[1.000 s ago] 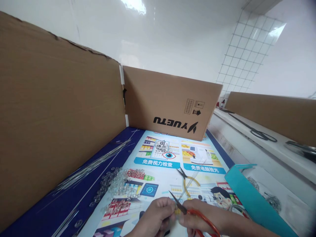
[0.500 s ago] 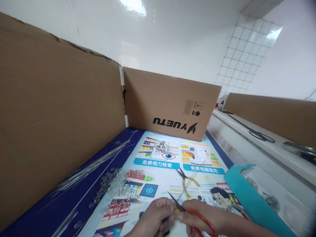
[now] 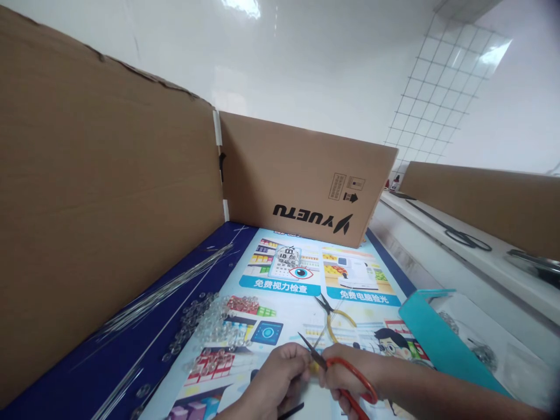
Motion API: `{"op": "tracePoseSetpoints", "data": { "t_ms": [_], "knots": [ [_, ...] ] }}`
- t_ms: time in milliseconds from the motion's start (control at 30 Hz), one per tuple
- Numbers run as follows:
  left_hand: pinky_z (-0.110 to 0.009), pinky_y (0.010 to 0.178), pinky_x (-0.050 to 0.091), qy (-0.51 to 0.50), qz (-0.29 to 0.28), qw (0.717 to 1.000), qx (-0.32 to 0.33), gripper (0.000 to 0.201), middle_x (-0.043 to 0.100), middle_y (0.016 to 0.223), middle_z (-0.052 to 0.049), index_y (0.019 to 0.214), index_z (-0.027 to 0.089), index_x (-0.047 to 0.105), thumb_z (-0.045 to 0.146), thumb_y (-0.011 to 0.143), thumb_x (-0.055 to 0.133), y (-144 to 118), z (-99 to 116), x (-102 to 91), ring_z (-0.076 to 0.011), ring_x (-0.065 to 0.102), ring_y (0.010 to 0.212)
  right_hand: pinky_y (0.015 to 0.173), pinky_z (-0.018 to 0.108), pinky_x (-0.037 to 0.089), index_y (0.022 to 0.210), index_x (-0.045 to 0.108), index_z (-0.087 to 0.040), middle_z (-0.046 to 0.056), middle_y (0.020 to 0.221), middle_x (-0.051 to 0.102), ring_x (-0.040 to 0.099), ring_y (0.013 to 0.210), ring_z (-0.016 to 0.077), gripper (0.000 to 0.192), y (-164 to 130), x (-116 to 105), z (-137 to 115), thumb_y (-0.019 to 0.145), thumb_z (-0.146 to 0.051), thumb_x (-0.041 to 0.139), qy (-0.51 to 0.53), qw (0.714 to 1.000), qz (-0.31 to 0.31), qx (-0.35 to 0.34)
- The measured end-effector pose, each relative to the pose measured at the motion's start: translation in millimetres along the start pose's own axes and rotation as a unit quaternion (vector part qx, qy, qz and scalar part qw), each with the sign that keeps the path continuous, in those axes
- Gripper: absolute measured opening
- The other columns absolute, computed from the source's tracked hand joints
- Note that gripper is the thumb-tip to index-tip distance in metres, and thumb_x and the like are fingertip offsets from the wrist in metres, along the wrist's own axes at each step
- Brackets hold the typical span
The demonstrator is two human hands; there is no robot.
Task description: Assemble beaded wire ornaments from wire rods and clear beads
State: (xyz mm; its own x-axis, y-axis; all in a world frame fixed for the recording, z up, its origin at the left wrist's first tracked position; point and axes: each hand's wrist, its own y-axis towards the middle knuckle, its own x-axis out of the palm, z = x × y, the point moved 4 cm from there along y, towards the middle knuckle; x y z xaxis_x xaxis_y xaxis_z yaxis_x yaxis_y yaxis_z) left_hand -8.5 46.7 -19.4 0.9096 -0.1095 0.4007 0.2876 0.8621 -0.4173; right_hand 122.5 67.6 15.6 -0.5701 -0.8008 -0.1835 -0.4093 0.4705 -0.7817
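My right hand (image 3: 343, 373) is wrapped round a pair of scissors (image 3: 361, 376) with orange-red handles, its dark blades pointing up and left. Close beside it, my left hand (image 3: 280, 373) is closed in a pinch near the blades; what its fingers hold is too small to make out. A small yellowish patch shows between the two hands. Just beyond them lie pliers (image 3: 331, 321) with yellow handles, jaws pointing away. Thin pale strands cross the pliers. Under my left hand a dark strip (image 3: 292, 410) juts out, partly hidden.
Clear beads (image 3: 214, 326) are heaped at the left, with bundles of thin wires (image 3: 170, 291) beyond. A printed mat (image 3: 301, 318) covers the table. Cardboard panels (image 3: 301, 175) wall the left and back. A teal box (image 3: 446, 344) with coiled wire stands at the right.
The view has shifted slightly. My right hand and the scissors have turned a little beside my left hand, and more of the dark strip shows beneath it.
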Motion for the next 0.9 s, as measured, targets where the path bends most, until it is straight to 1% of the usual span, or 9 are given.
{"op": "tracePoseSetpoints", "data": {
  "t_ms": [133, 233, 333, 433, 567, 667, 767, 900],
  "knots": [
    [-0.016, 0.028, 0.004, 0.0, 0.004, 1.0, -0.009, 0.017, 0.033, 0.032, 0.01, 0.055, 0.019, 0.048, 0.03, 0.064, 0.056, 1, 2, 0.0, -0.0022, 0.016, 0.027, 0.027, 0.023, 0.043, 0.049, 0.05, -0.013, -0.002, 0.029, 0.046, 0.045, 0.022, 0.0122, 0.014, 13, -3, 2, 0.061, -0.01, 0.045, 0.01, 0.999, 0.004, 0.038],
    [-0.016, 0.029, 0.004, 0.0, 0.008, 1.0, -0.024, 0.017, 0.031, 0.031, 0.011, 0.055, 0.019, 0.048, 0.032, 0.063, 0.056, 3, 1, -0.3, -0.0025, 0.015, 0.027, 0.027, 0.025, 0.044, 0.047, 0.048, -0.014, -0.004, 0.029, 0.044, 0.045, 0.022, 0.0125, 0.013, 16, -3, 2, 0.059, -0.01, 0.046, 0.013, 0.999, -0.004, 0.052],
    [-0.017, 0.029, 0.003, 0.002, 0.012, 0.999, -0.038, 0.014, 0.03, 0.029, 0.011, 0.055, 0.02, 0.047, 0.03, 0.062, 0.055, 5, -1, -0.7, -0.0028, 0.015, 0.026, 0.029, 0.024, 0.045, 0.044, 0.046, -0.014, -0.004, 0.028, 0.042, 0.045, 0.022, 0.0116, 0.015, 18, -3, 2, 0.059, -0.01, 0.045, 0.015, 0.999, -0.019, 0.032],
    [-0.017, 0.028, 0.003, 0.002, 0.015, 0.999, -0.046, 0.01, 0.029, 0.029, 0.011, 0.055, 0.021, 0.047, 0.026, 0.061, 0.052, 6, -3, -1.1, -0.003, 0.015, 0.026, 0.033, 0.022, 0.047, 0.042, 0.045, -0.014, -0.004, 0.028, 0.042, 0.045, 0.022, 0.0103, 0.019, 19, -3, 3, 0.059, -0.008, 0.043, 0.015, 1.0, -0.018, 0.012],
    [-0.017, 0.028, 0.004, 0.001, 0.02, 0.999, -0.048, 0.004, 0.029, 0.029, 0.01, 0.056, 0.021, 0.047, 0.02, 0.06, 0.047, 6, -3, -2.0, -0.0035, 0.016, 0.025, 0.031, 0.02, 0.044, 0.04, 0.043, -0.015, -0.004, 0.026, 0.041, 0.044, 0.021, 0.0096, 0.021, 18, -2, 0, 0.06, -0.008, 0.043, 0.008, 1.0, -0.013, 0.017],
    [-0.017, 0.028, 0.003, 0.003, 0.024, 0.999, -0.048, 0.004, 0.029, 0.028, 0.01, 0.055, 0.021, 0.046, 0.018, 0.058, 0.045, 5, -1, -2.2, -0.0038, 0.015, 0.025, 0.03, 0.02, 0.043, 0.04, 0.043, -0.015, -0.004, 0.026, 0.04, 0.043, 0.02, 0.0094, 0.022, 12, 1, -6, 0.061, -0.01, 0.045, -0.001, 1.0, 0.0, 0.02],
    [-0.017, 0.027, 0.003, 0.004, 0.024, 0.999, -0.042, 0.004, 0.029, 0.028, 0.01, 0.054, 0.021, 0.045, 0.019, 0.058, 0.045, 5, -1, -1.5, -0.004, 0.015, 0.025, 0.025, 0.019, 0.039, 0.04, 0.044, -0.016, -0.005, 0.026, 0.04, 0.04, 0.02, 0.0093, 0.022, 5, 2, -9, 0.062, -0.012, 0.046, -0.009, 1.0, 0.014, 0.027],
    [-0.017, 0.026, 0.005, 0.003, 0.023, 0.999, -0.034, 0.006, 0.028, 0.027, 0.01, 0.054, 0.021, 0.045, 0.022, 0.059, 0.046, 4, 1, -0.2, -0.0042, 0.016, 0.024, 0.023, 0.019, 0.037, 0.041, 0.044, -0.016, -0.004, 0.028, 0.042, 0.041, 0.021, 0.0101, 0.019, 5, 1, -6, 0.06, -0.013, 0.046, -0.014, 1.0, 0.008, 0.014]
  ]
}}
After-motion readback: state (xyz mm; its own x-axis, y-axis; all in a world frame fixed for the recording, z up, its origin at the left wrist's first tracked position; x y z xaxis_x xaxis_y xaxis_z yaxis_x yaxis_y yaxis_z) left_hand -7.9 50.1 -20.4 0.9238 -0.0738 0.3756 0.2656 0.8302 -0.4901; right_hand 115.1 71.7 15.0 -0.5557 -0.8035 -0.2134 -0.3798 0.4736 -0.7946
